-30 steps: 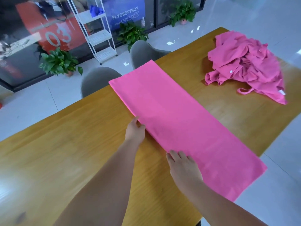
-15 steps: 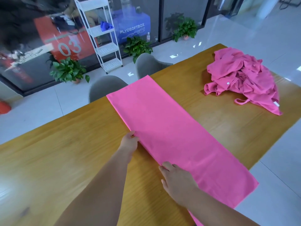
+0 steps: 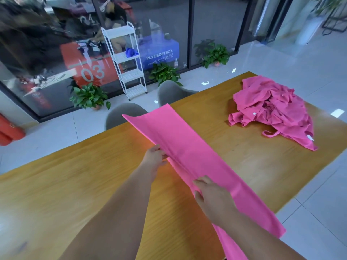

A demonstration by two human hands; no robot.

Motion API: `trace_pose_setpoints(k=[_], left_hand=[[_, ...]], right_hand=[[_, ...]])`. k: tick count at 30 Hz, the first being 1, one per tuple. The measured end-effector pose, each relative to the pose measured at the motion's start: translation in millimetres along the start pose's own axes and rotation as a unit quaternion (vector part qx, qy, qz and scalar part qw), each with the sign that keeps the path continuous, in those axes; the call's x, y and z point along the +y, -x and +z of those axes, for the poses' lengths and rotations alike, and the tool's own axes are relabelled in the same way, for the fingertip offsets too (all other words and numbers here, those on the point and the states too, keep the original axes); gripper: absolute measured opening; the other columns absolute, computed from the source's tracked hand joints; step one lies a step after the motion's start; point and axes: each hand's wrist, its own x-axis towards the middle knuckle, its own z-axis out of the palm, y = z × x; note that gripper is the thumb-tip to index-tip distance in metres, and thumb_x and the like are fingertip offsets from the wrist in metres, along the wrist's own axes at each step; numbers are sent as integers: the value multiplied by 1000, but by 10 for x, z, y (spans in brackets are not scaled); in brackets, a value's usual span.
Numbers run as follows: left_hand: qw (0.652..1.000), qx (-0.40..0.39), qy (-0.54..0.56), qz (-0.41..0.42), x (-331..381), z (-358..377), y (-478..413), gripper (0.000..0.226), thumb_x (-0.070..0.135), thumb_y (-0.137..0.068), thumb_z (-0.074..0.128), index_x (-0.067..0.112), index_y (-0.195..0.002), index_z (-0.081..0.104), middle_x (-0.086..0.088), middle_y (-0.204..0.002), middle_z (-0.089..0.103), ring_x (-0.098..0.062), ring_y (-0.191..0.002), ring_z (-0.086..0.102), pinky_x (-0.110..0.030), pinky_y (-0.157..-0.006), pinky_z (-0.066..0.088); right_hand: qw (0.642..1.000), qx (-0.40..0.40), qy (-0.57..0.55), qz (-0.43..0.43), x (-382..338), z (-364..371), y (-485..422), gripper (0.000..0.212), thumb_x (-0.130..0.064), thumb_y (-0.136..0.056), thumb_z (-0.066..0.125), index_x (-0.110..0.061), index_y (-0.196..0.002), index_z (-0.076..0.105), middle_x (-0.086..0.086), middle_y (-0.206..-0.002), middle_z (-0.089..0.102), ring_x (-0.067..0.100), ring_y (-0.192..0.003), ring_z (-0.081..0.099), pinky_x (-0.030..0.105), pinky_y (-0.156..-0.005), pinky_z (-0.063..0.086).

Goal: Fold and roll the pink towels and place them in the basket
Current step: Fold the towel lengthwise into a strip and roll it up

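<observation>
a: entry. the right hand [image 3: 213,198], nearest the camera, has its fingers curled over the long left edge of the pink towel [image 3: 202,147] and pinches it. the left hand [image 3: 154,158], further along the same edge, pinches it too, with its fingers tucked under the cloth.

b: change noted?

a: yes. a second ago both hands lay flat on that edge and the strip lay flat on the wooden table [image 3: 75,184]. half a second ago the fingers were working under the hem. now the edge is raised off the wood along most of its length, far corner included. the opposite long edge is down on the table.

b: meaning for the task?

a: judged: a lengthwise fold is starting, with the lifted edge to go across to the other one. that narrows the strip for rolling, which has not yet begun.

b: further off?

a: a heap of unfolded pink towels [image 3: 272,111] sits well apart at the table's far right. a grey chair [image 3: 122,115] stands beyond the far side. the basket is not in view.
</observation>
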Motion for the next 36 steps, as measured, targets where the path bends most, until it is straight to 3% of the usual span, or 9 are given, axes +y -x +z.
trace_pose_setpoints(k=[6, 10, 15, 17, 19, 21, 23, 28, 36], left_hand=[[999, -18, 27, 12, 243, 547, -87, 54, -16, -106, 28, -4, -158, 32, -27, -144, 56, -41, -138, 54, -50, -116, 43], [996, -12, 84, 10, 241, 914, -364, 57, -16, -105, 35, 1, -159, 34, -15, -112, 68, -37, -123, 62, -45, -107, 50], [999, 30, -9, 10, 63, 1407, -701, 69, 1, -101, 57, 22, -163, 36, 1, -133, 62, -19, -114, 65, -38, -111, 51], [995, 46, -88, 14, -115, 1584, -634, 67, 8, -103, 56, 28, -163, 36, 10, -122, 62, -12, -97, 61, -28, -93, 55], [978, 47, -197, 48, -382, 1714, -433, 64, 10, -104, 53, 31, -162, 37, 10, -138, 59, -13, -112, 62, -24, -89, 55], [940, 48, -316, 117, -696, 1758, -231, 66, 7, -100, 53, 31, -160, 40, 7, -160, 46, -17, -141, 50, -34, -113, 48], [906, 49, -386, 167, -1011, 1735, -32, 68, 6, -95, 54, 29, -158, 43, 9, -162, 44, -15, -151, 39, -38, -124, 37], [832, 36, -492, 252, -1592, 1669, 415, 56, 23, -103, 51, 32, -158, 43, 18, -164, 36, -4, -159, 14, -35, -128, 25], [790, -14, -542, 286, -1992, 1535, 851, 57, 32, -107, 48, 30, -162, 35, 13, -174, 15, -8, -162, -2, -39, -131, 19]], right_hand=[[997, 31, -71, 5, 564, -289, -227, 43, -34, -109, 43, -29, -151, 53, -14, -147, 51, 8, -119, 62, 33, -108, 48], [993, 22, -117, -2, 997, -427, -377, 44, -28, -109, 47, -23, -152, 54, -12, -147, 51, 7, -129, 55, 27, -116, 40], [985, -38, -165, 19, 1632, -382, -674, 46, -25, -108, 51, -19, -153, 53, -6, -148, 51, 12, -133, 53, 24, -118, 35], [982, -90, -164, 32, 1893, -277, -696, 48, -26, -107, 51, -19, -155, 51, -4, -149, 50, 13, -134, 52, 21, -116, 32], [975, -125, -181, 35, 2095, -185, -640, 46, -26, -106, 54, -23, -153, 54, -6, -142, 53, 10, -130, 55, 26, -118, 36], [968, -123, -217, 33, 2226, -134, -587, 45, -24, -104, 59, -30, -148, 58, -12, -128, 55, 3, -117, 58, 27, -113, 44], [966, -113, -231, 30, 2287, -117, -533, 45, -25, -102, 62, -42, -144, 58, -16, -116, 56, -3, -105, 59, 14, -99, 46], [965, -98, -240, 38, 2328, -103, -286, 49, -33, -102, 64, -60, -141, 51, -18, -107, 62, -2, -96, 61, 20, -85, 46], [969, -75, -222, 72, 2261, -31, 363, 65, -27, -102, 65, -69, -145, 40, -21, -103, 63, 0, -84, 64, 25, -81, 57]])
